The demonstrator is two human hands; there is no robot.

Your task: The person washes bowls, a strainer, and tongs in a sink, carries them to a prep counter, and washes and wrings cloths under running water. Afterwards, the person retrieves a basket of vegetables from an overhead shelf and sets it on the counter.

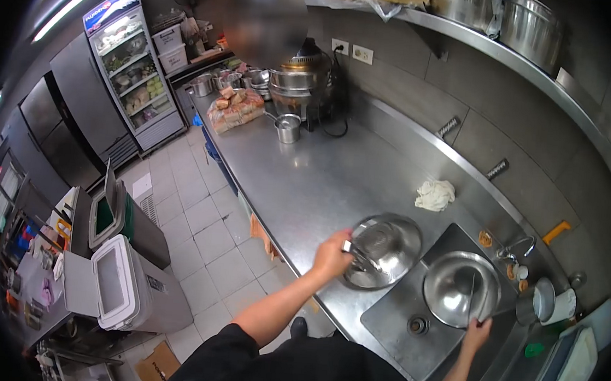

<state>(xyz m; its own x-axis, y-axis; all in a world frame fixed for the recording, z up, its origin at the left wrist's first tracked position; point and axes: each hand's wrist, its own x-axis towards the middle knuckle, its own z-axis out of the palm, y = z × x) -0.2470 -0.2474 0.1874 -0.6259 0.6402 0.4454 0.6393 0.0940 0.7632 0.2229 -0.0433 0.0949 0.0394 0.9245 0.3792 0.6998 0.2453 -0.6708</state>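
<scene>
At the sink (pixel 389 325), right hand (pixel 477 333): closed on the rim of a smooth, round steel bowl (pixel 446 289) inside the basin; a thin strip by the fingers is too unclear to name.
Left hand (pixel 333 257): closed on a shiny metal piece (pixel 347 246), kind unclear, over the edge of 1 round, polished pan (pixel 397 243).
Worktop (pixel 320 181): brushed metal, carrying the pan, a crumpled white cloth (pixel 436 195) and, farther off, 1 saucepan (pixel 288 128).
Floor (pixel 197 215): pale square tiles, 2 lidded bins (pixel 159 301).
Glass-door cooler (pixel 162 129): blue header, lettering too small to read surely.
</scene>
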